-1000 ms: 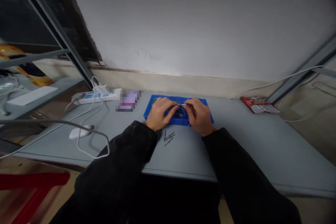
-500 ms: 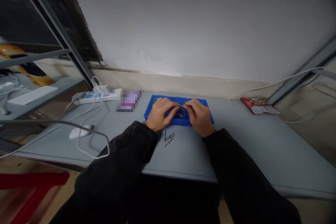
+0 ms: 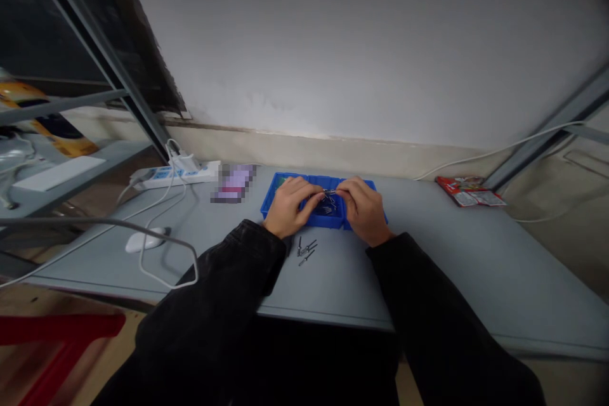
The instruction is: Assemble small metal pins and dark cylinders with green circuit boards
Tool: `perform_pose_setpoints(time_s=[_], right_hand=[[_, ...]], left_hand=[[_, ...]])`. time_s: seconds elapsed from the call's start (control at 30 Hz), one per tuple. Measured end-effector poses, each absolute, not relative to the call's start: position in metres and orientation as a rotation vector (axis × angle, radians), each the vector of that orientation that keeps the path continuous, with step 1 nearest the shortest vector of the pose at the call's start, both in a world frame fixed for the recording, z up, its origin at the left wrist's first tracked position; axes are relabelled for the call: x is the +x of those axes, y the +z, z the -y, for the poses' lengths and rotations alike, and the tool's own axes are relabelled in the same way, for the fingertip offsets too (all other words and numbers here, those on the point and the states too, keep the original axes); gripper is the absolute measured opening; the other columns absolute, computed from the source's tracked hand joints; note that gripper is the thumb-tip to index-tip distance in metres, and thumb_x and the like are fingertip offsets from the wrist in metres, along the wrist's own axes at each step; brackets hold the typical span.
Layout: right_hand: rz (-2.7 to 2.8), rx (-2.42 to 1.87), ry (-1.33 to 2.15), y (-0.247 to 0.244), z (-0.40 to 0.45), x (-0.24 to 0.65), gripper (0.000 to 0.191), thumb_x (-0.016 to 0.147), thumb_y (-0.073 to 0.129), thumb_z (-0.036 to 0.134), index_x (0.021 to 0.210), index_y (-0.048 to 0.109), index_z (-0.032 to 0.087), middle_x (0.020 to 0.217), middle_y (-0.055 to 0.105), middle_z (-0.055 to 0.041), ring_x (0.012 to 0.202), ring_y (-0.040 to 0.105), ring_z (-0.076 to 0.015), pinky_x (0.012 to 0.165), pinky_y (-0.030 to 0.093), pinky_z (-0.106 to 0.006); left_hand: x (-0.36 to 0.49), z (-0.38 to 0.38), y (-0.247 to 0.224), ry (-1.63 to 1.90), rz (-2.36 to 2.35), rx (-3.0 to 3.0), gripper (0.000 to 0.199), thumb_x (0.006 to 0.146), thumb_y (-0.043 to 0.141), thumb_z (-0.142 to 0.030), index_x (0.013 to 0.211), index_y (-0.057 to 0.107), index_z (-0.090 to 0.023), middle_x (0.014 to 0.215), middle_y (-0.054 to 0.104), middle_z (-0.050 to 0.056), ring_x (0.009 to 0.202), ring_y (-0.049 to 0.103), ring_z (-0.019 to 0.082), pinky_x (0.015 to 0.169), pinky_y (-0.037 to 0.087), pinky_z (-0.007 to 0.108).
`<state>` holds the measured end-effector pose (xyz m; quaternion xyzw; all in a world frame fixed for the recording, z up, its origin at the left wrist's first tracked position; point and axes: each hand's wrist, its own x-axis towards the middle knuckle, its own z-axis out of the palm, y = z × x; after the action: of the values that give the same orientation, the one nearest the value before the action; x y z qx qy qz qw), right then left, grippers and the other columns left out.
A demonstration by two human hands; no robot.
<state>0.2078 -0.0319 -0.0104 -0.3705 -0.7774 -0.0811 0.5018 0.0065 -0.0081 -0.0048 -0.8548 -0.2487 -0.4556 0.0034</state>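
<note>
Over a blue divided plastic box, my left hand and my right hand face each other with pinched fingertips. Between them is a small metal screw, lying roughly level, one end in each pinch; its finer detail is too small to make out. More thin metal pieces lie in the box's middle compartment. Something green shows in the left compartment, partly behind my left hand. On the table in front of the box, several similar screws lie in a loose group.
A white power strip with plugs and cables stands at the back left, beside a purple pixelated item. Nearer is a white rounded device among loose cable loops. A red packet lies at the back right against the metal frame.
My right fingertips have shifted slightly to the right, and more of the metal screw shows between the two hands. The left hand and the loose screws stay put.
</note>
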Motion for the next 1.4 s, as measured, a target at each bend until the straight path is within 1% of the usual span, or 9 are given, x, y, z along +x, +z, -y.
perform_pose_setpoints(time_s=[0.17,0.37,0.57,1.0,1.23,1.3,1.4], right_hand=[[1.867,-0.885,-0.217,-0.0092,0.0308,0.2093,0.019,0.101,0.047,0.023,0.089,0.062,0.021,0.086,0.064,-0.003,0.08,0.061,-0.0144,0.072,0.048,-0.026],[1.819,-0.906,-0.177,-0.0097,0.0304,0.2094,0.016,0.1,0.049,0.024,0.094,0.063,0.021,0.089,0.065,-0.0033,0.083,0.062,-0.0159,0.076,0.049,-0.029],[1.823,-0.921,-0.162,-0.0113,0.0304,0.2092,0.015,0.101,0.048,0.024,0.094,0.061,0.021,0.088,0.064,-0.0022,0.081,0.061,-0.0151,0.075,0.049,-0.029],[1.839,-0.944,-0.155,-0.0112,0.0312,0.2093,0.017,0.102,0.047,0.026,0.094,0.061,0.021,0.089,0.063,-0.0024,0.08,0.06,-0.015,0.074,0.048,-0.029],[1.859,-0.908,-0.138,-0.0093,0.0322,0.2084,0.019,0.102,0.046,0.024,0.091,0.061,0.021,0.088,0.062,-0.003,0.083,0.06,-0.0159,0.076,0.049,-0.03],[1.861,-0.912,-0.129,-0.0098,0.0326,0.2084,0.016,0.101,0.047,0.024,0.093,0.061,0.021,0.089,0.063,-0.0032,0.083,0.06,-0.016,0.076,0.049,-0.03],[1.845,-0.933,-0.104,-0.0113,0.0327,0.2088,0.012,0.099,0.051,0.025,0.104,0.061,0.021,0.089,0.062,-0.0025,0.079,0.059,-0.0155,0.073,0.049,-0.03]], left_hand=[[0.0068,0.0079,-0.0052,-1.442,0.768,-2.68,0.016,0.099,0.052,-0.027,0.097,0.065,-0.018,0.086,0.067,0.003,0.08,0.057,0.017,0.077,0.041,0.033],[0.007,0.0082,-0.0052,-1.461,0.801,-2.676,0.015,0.099,0.053,-0.027,0.096,0.065,-0.018,0.085,0.067,0.003,0.079,0.056,0.017,0.077,0.042,0.033],[0.0071,0.0082,-0.0061,-1.476,0.807,-2.683,0.015,0.099,0.053,-0.027,0.097,0.064,-0.018,0.085,0.066,0.002,0.079,0.056,0.016,0.076,0.042,0.032],[0.007,0.0089,-0.0063,-1.454,0.842,-2.681,0.019,0.1,0.051,-0.029,0.096,0.065,-0.017,0.084,0.066,0.003,0.079,0.056,0.017,0.076,0.043,0.033],[0.0071,0.0087,-0.0063,-1.478,0.834,-2.68,0.019,0.099,0.051,-0.03,0.095,0.065,-0.017,0.084,0.066,0.003,0.078,0.056,0.017,0.076,0.042,0.033],[0.0067,0.0085,-0.006,-1.485,0.839,-2.662,0.019,0.099,0.051,-0.029,0.094,0.064,-0.017,0.082,0.066,0.003,0.077,0.056,0.017,0.076,0.042,0.033],[0.006,0.0083,-0.0055,-1.491,0.867,-2.638,0.019,0.099,0.051,-0.029,0.094,0.064,-0.017,0.082,0.066,0.003,0.077,0.056,0.017,0.076,0.042,0.034]])
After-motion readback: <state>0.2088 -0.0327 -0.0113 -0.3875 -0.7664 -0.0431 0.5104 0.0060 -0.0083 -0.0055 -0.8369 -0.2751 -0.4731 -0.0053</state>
